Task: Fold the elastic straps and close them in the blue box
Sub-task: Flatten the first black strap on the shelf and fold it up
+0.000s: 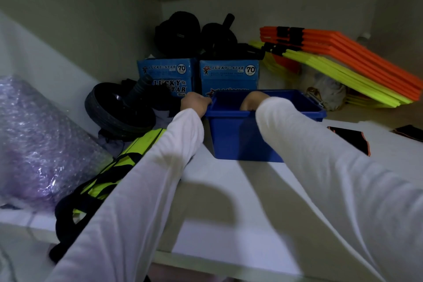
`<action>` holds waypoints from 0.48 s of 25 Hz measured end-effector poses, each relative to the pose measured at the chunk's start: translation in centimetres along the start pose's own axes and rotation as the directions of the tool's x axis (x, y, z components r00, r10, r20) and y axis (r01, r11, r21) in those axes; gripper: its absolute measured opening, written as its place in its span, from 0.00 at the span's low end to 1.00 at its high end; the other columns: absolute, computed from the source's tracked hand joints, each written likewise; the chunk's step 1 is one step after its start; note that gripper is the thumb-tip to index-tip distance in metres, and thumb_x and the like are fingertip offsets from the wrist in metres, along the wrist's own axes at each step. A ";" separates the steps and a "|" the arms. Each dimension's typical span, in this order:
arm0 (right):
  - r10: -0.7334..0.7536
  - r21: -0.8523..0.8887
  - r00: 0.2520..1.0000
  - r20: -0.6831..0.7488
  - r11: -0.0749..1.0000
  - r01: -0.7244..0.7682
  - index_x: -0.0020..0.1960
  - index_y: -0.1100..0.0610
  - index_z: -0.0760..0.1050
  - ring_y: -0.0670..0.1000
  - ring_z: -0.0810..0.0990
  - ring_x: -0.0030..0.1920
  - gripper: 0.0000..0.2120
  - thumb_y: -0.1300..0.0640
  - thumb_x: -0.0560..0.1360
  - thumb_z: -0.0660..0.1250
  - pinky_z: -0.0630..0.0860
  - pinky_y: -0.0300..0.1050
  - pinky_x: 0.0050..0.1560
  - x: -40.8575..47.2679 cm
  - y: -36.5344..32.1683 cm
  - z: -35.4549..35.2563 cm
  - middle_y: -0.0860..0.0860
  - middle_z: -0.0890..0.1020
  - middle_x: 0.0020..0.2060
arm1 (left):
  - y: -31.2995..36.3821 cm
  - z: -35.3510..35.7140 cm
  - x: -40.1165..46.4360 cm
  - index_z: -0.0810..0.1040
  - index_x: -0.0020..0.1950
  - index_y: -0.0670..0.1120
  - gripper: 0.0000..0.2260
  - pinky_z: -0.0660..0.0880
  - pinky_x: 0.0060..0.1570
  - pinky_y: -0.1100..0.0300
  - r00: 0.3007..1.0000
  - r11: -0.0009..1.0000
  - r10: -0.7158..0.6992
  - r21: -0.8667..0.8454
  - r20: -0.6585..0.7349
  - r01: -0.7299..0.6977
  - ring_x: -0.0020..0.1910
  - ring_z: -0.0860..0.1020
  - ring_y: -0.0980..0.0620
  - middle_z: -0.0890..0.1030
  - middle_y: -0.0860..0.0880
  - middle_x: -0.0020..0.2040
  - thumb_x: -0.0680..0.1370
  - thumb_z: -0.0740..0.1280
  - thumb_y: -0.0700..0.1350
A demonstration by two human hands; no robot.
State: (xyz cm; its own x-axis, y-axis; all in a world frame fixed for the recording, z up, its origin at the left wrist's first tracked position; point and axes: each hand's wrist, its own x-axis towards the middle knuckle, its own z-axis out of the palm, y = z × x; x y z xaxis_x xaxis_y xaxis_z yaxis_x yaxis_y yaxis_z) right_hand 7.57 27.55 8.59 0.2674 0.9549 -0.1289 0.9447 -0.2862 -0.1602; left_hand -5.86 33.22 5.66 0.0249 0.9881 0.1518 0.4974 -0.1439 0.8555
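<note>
An open blue plastic box (235, 135) stands on a white shelf (229, 213), with no lid on it. My left hand (194, 103) grips the box's left rim. Over the near rim, my right hand (253, 99) reaches down into the box; its fingers are hidden inside. Two dark flat straps with orange edging lie on the shelf to the right, one (352, 138) beside the box and one (409, 133) at the frame's edge. The inside of the box is not visible.
Two blue Lucky Star cartons (229, 74) stand behind the box, with black gear on top. A black wheel roller (116, 110) and a yellow-black bag (103, 181) lie left, bubble wrap (39, 144) far left. Orange and yellow hurdles (343, 62) lean at the right.
</note>
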 end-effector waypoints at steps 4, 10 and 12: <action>-0.037 -0.025 0.993 -0.112 0.999 0.035 0.67 0.65 0.70 0.54 0.72 0.53 0.17 0.64 0.79 0.58 0.69 0.46 0.64 -0.7 -0.1 0.3 0.60 0.74 0.64 | 0.0 0.1 -0.1 0.80 0.58 0.34 0.15 0.78 0.54 0.52 1.000 1.000 0.011 0.014 -0.009 -0.011 0.57 0.80 0.40 0.81 0.36 0.58 0.76 0.67 0.43; -0.007 0.025 1.000 -0.013 1.000 0.007 0.69 0.62 0.69 0.56 0.70 0.68 0.19 0.60 0.78 0.61 0.68 0.46 0.65 -0.9 -0.3 0.1 0.57 0.70 0.69 | 0.3 0.0 -0.5 0.80 0.58 0.35 0.15 0.78 0.54 0.52 1.000 1.000 -0.004 0.027 -0.015 0.005 0.57 0.80 0.41 0.81 0.37 0.57 0.76 0.67 0.43; 0.000 0.011 1.000 0.030 1.000 -0.001 0.70 0.61 0.67 0.56 0.68 0.70 0.21 0.59 0.79 0.61 0.68 0.46 0.65 -0.5 -0.3 0.1 0.56 0.68 0.71 | 0.2 0.0 -0.6 0.81 0.57 0.35 0.14 0.78 0.53 0.52 1.000 1.000 0.007 0.025 -0.013 -0.007 0.55 0.81 0.41 0.82 0.37 0.57 0.76 0.67 0.43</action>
State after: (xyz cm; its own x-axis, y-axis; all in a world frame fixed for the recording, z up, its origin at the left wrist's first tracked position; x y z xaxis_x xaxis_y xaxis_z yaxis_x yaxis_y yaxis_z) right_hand 7.09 27.16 8.58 0.2621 0.9520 -0.1581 0.9423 -0.2878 -0.1709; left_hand -5.74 32.61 5.76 0.0173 0.9862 0.1644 0.5184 -0.1494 0.8420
